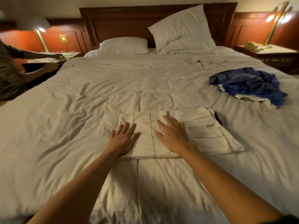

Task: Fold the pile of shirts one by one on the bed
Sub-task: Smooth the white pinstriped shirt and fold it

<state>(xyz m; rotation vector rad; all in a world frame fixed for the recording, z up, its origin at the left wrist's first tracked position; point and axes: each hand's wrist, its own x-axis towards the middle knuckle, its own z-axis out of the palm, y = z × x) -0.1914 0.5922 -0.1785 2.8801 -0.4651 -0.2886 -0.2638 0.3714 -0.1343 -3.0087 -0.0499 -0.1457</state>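
A white shirt with thin dark lines (145,143) lies partly folded on the bed (80,102), its lower part still spread toward me. My left hand (123,138) lies flat with straight fingers on the fold's left edge. My right hand (172,135) lies flat with spread fingers on its middle. To the right of the fold, the shirt's collar and sleeve part (210,133) sits bunched. A crumpled pile of shirts (247,84), blue over a white one, sits at the bed's right side.
Two white pillows (182,31) lean against the wooden headboard. Another person (9,71) at the left reaches over a bedside table (53,59) with cables. At the right a bedside table (275,52) carries a lamp and a phone.
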